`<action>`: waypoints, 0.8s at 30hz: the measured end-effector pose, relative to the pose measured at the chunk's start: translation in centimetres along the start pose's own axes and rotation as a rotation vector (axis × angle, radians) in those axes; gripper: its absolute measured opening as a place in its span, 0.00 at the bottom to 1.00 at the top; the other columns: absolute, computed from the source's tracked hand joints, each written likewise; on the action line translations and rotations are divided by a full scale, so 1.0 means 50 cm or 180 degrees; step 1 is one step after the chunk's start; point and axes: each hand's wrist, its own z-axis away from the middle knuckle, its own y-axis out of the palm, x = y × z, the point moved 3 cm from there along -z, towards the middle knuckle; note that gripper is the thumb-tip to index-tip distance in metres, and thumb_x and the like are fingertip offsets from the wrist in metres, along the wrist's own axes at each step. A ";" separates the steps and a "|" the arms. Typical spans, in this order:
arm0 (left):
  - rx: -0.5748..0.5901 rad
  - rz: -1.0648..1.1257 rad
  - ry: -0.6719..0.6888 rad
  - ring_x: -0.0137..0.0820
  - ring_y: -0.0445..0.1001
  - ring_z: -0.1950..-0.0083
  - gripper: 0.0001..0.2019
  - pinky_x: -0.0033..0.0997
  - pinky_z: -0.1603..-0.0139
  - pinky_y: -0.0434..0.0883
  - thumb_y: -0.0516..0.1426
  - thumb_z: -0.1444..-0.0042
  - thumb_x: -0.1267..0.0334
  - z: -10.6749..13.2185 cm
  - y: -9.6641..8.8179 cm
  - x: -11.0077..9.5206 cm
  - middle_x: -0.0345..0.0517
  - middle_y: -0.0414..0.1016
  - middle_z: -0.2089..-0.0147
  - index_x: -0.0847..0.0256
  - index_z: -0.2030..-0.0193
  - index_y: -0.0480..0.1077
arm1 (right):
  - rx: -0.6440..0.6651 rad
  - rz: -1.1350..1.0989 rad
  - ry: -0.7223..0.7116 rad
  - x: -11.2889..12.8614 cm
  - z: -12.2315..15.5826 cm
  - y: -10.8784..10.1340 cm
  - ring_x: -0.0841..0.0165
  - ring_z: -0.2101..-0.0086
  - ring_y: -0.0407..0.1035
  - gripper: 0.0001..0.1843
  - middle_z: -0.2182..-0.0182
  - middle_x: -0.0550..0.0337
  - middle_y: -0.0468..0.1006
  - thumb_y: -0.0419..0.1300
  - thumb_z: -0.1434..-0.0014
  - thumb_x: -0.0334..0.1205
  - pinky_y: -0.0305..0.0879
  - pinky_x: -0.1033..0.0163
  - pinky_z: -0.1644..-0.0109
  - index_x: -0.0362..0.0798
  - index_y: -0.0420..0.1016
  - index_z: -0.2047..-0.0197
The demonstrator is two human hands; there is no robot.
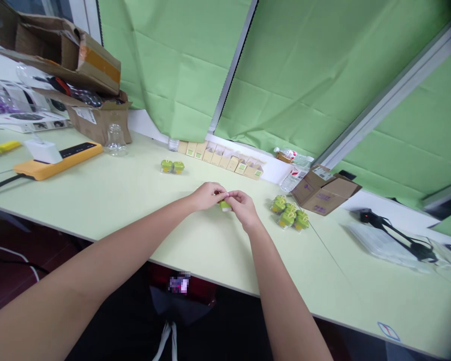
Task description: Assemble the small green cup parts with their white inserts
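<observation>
Observation, bench surface. The left hand (206,195) and right hand (245,208) are together at the front of the pale green table (97,200), fingertips meeting and pinching a small green-and-white object (225,205) between them. The object is largely hidden by the fingers (231,196); its exact form cannot be made out.

Positions relative to the held object:
- Just right of it: a cluster of similar green molded pieces (286,213), lying touching one another.
- Behind it and to the left: a pair of such pieces (172,167), side by side.
- Directly behind it, along the wall: a row of small tan cartons (221,159).
- Right, beyond the cluster: an opened cardboard box (325,191), lying low and flattened.
- Far right: a black cable (394,239) on a clear plastic bag (379,245).
- Far left: a yellow power strip (58,160) with a white plug adapter (43,151) on it; a glass bottle (115,141) stands beyond, before a stacked cardboard carton (97,118).

Green curtains (173,65) hang behind the table.
</observation>
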 end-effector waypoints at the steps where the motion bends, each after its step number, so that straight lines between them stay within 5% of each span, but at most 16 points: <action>1: -0.0027 -0.0014 0.0007 0.32 0.74 0.62 0.09 0.29 0.59 0.69 0.58 0.45 0.61 0.000 0.000 -0.001 0.47 0.78 0.62 0.60 0.67 0.80 | -0.0051 0.0015 0.0040 0.000 0.000 0.000 0.69 0.69 0.73 0.15 0.70 0.58 0.80 0.68 0.55 0.44 0.71 0.65 0.66 0.46 0.74 0.65; 7: -0.0337 0.0239 -0.0239 0.33 0.76 0.63 0.07 0.30 0.60 0.72 0.63 0.51 0.61 -0.001 -0.001 -0.002 0.49 0.79 0.63 0.62 0.69 0.79 | -0.0115 -0.0044 0.0220 -0.005 -0.001 0.000 0.71 0.73 0.70 0.11 0.75 0.62 0.77 0.67 0.56 0.43 0.69 0.64 0.67 0.46 0.75 0.70; 12: -0.0201 0.0298 -0.0116 0.32 0.76 0.62 0.10 0.30 0.62 0.72 0.62 0.48 0.57 -0.006 0.000 -0.008 0.49 0.79 0.62 0.62 0.68 0.79 | -0.0081 -0.0221 0.0284 -0.007 -0.001 -0.001 0.71 0.73 0.68 0.11 0.76 0.63 0.75 0.67 0.58 0.43 0.69 0.65 0.67 0.46 0.75 0.73; 18: -0.0989 -0.1028 0.0159 0.39 0.69 0.42 0.17 0.38 0.43 0.69 0.54 0.39 0.53 -0.006 -0.066 0.000 0.51 0.75 0.47 0.60 0.52 0.76 | -0.0570 -0.0410 0.0157 -0.007 -0.009 -0.014 0.66 0.64 0.73 0.10 0.64 0.57 0.81 0.64 0.56 0.44 0.70 0.64 0.64 0.48 0.72 0.71; 21: -0.0500 -0.1732 -0.0165 0.46 0.60 0.33 0.25 0.45 0.33 0.60 0.56 0.42 0.49 0.000 -0.080 0.032 0.55 0.65 0.36 0.61 0.42 0.70 | -0.0789 -0.0348 0.0006 -0.008 -0.015 -0.020 0.66 0.62 0.73 0.09 0.61 0.57 0.80 0.63 0.54 0.44 0.70 0.63 0.62 0.49 0.71 0.70; 24: 0.0193 -0.1878 -0.0557 0.47 0.63 0.35 0.28 0.46 0.35 0.62 0.56 0.43 0.50 0.010 -0.075 0.062 0.56 0.64 0.36 0.59 0.38 0.66 | -0.0926 -0.0315 -0.0029 -0.012 -0.017 -0.022 0.65 0.62 0.73 0.09 0.61 0.57 0.80 0.62 0.53 0.44 0.70 0.62 0.62 0.49 0.70 0.71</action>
